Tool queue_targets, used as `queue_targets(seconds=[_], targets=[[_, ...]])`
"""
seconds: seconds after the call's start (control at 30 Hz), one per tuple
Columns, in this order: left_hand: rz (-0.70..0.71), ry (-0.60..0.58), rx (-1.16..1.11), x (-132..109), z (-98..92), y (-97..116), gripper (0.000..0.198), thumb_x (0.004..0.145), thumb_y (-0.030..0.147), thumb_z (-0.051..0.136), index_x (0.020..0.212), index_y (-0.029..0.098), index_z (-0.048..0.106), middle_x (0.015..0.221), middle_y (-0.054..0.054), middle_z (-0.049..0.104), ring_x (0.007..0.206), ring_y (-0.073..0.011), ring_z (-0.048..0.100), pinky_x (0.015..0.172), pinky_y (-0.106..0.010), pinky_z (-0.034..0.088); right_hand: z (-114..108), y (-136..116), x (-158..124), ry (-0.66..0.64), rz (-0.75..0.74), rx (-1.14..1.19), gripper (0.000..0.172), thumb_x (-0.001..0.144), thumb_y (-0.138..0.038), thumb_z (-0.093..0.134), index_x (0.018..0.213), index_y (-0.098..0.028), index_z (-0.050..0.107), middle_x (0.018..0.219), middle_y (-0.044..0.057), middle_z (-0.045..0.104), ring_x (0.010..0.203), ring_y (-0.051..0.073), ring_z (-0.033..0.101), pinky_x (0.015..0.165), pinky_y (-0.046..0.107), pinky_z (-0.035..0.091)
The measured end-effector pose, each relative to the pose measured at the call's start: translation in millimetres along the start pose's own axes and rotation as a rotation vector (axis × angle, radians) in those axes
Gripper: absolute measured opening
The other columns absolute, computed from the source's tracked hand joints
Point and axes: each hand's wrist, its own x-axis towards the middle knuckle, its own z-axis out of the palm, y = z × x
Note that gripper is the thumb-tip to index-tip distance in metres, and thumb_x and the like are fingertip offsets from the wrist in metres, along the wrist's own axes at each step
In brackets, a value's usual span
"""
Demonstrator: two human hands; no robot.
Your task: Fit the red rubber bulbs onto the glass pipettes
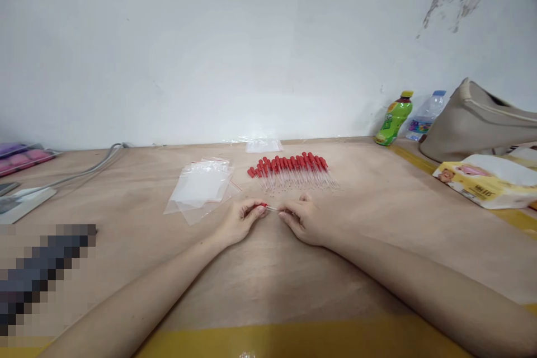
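My left hand [247, 217] pinches the red end of a thin pale stick [272, 208] between thumb and fingertips. The fingers of my right hand [302, 218] close on the stick's other end, so it stretches level between both hands, just above or on the brown-covered table [260, 279]. Beyond the hands lies a row of similar red-ended sticks [293, 170], their red ends toward the wall and thin pale stems toward me. To the left of the row, close to my left hand, clear plastic zip bags [201, 184] lie in a loose stack.
Another clear bag [263, 146] lies by the wall. On the right are a green bottle [394, 118], a clear bottle [427, 114], a beige bag [478, 120] and a yellow tissue pack [482, 182]. A grey cable [90, 169] and a blurred dark object [42, 271] are left.
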Motion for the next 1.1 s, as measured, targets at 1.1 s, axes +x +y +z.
queue_targets(seconds=[1.1], targets=[[-0.012, -0.103, 0.237, -13.9, 3.4, 7.3, 0.028, 0.080, 0.037, 0.049, 0.086, 0.014, 0.064, 0.062, 0.000, 0.059, 0.055, -0.0097, 0.053, 0.054, -0.020, 0.043, -15.4, -10.0, -1.8, -0.207, 0.037, -0.167, 0.026, 0.086, -0.023, 0.038, 0.075, -0.019, 0.061, 0.066, 0.000, 0.065, 0.051, 0.009, 0.041, 0.069, 0.030, 0.021]])
